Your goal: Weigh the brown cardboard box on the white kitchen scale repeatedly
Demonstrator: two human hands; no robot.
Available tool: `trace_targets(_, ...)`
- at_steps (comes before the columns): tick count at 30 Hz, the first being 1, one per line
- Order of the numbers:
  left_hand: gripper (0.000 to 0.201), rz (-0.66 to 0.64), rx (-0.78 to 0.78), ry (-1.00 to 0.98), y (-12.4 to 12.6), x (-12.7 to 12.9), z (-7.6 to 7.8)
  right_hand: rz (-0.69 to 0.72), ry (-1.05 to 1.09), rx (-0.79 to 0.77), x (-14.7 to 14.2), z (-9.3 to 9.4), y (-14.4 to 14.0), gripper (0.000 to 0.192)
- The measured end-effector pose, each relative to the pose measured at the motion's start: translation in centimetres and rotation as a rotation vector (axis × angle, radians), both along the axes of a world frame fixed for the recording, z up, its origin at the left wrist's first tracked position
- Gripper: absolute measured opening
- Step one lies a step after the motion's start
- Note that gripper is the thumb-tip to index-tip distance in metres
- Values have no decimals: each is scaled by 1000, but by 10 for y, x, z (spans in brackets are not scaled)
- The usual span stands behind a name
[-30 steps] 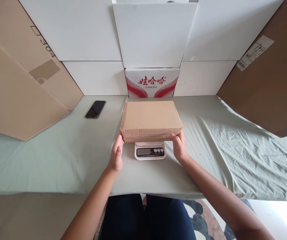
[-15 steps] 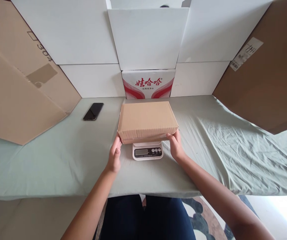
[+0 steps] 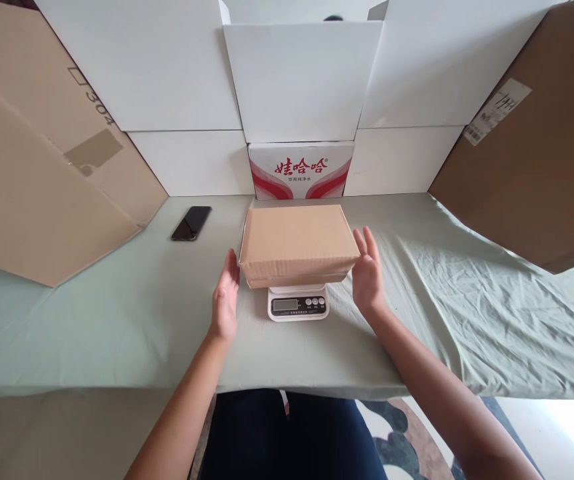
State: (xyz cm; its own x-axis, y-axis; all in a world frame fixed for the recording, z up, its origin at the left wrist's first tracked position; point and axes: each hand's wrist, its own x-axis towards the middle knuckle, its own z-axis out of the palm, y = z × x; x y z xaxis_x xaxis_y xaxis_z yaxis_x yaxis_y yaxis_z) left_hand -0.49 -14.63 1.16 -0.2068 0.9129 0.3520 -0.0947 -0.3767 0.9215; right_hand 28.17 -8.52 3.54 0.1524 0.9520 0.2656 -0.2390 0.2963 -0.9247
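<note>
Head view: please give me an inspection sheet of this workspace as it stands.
Surface: table under a wrinkled pale green cloth.
Job's things: closed brown box resting on a small white scale; the display cannot be read.
Clutter: black phone lying flat at far left.
Hands: left hand and right hand open, one beside each end of the box, holding nothing.
Cables: nothing seen.
Surroundings: white panels behind, a red-printed carton, brown cardboard sheets leaning at both sides.

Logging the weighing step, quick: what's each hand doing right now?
Left hand: open, holding nothing, beside the box on the scale.
Right hand: open, holding nothing, beside the box.
</note>
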Motion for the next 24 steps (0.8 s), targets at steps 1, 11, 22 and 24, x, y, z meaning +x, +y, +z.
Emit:
trace_targets(1, 86, -21, -7, 20, -2, 2, 1, 39, -38, -3, -4, -4, -2, 73)
trace_targets(11, 85, -107, -20, 76, -4, 10, 1, 108, -140, 58, -18, -25, -7, 56)
trace_targets(22, 95, -86, 9, -93, 142, 5, 25, 76, -233, 266, -40, 13, 106, 73)
trace_targets(24, 93, -29, -14, -122, 160, 5, 12, 72, -236, 252, -46, 10, 121, 74)
